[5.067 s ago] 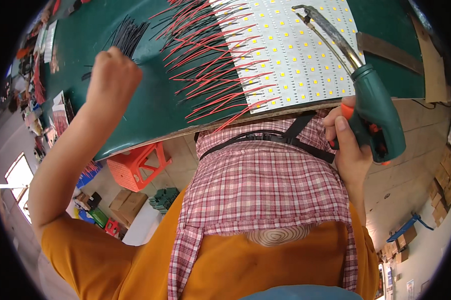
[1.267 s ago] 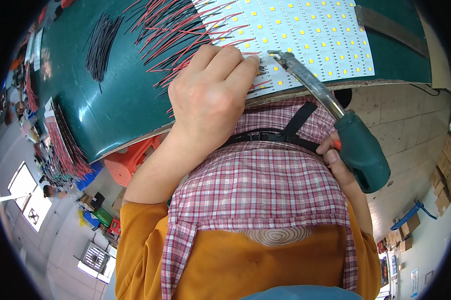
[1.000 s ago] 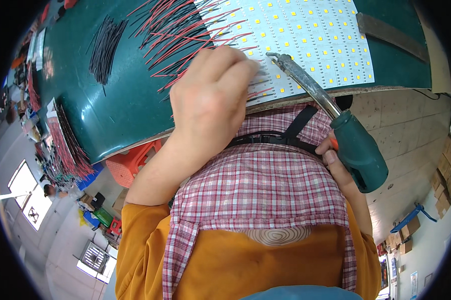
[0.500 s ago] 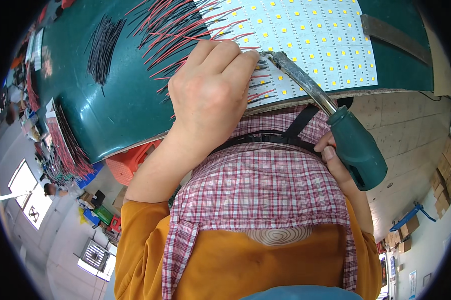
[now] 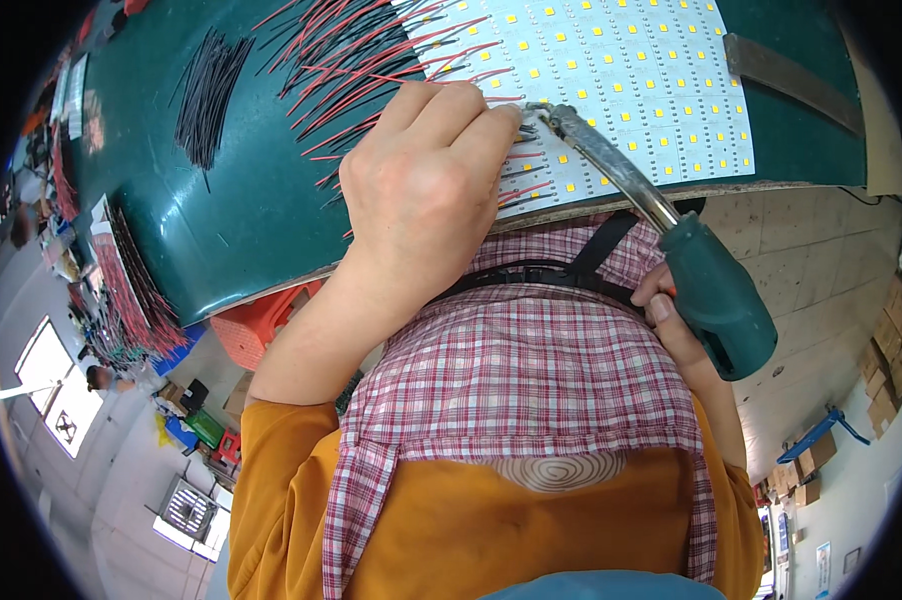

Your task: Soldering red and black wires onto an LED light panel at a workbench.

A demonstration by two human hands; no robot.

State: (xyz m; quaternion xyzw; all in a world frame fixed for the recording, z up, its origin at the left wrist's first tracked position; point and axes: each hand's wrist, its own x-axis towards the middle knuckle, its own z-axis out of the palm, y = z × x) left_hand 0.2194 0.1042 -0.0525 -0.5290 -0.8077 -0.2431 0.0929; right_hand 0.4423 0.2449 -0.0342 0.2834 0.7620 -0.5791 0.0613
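My left hand (image 5: 421, 180) is closed in a pinch over the near left part of a white LED board (image 5: 611, 90). A thin wire appears to be between its fingertips, mostly hidden by the fingers. My right hand (image 5: 669, 318) is wrapped around the green handle of a soldering iron (image 5: 719, 295), which hides most of that hand. The iron's metal shaft slants up and left. Its tip meets the board right beside my left fingertips, with a faint wisp near it. Red and black wires (image 5: 346, 80) fan out from the board's left edge.
A bundle of loose black wires (image 5: 211, 95) lies on the green tabletop (image 5: 261, 220). Bunched red and black wires (image 5: 131, 280) hang at its left corner. A metal strip (image 5: 796, 80) lies right of the board. An orange-red stool (image 5: 256, 325) stands below the table edge.
The board and its wires have shifted very slightly right. Both hands and the iron have moved a little right with the tip still at the left fingertips.
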